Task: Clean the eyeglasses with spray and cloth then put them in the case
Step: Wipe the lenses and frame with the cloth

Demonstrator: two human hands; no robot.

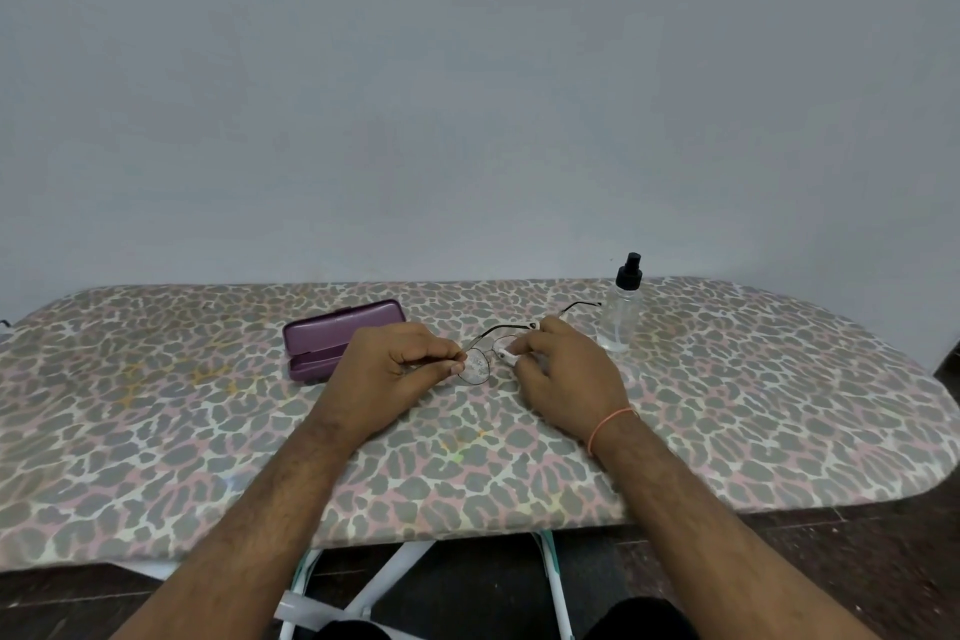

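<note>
Leopard-print ironing board [727, 405], open purple case [332, 335] left of centre, clear spray bottle [621, 312] upright at right rear

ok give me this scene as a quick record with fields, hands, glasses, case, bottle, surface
surface: leopard-print padded board
left hand: pinching the left end of the thin metal-framed eyeglasses
right hand: gripping the eyeglasses' right side, white cloth bits showing at the fingers
eyeglasses: held low over the board, one temple pointing toward the bottle
case: purple hard eyeglass case, open, behind the left hand
bottle: clear spray bottle with black nozzle, upright, beyond the right hand
wrist: orange band on the right
</note>
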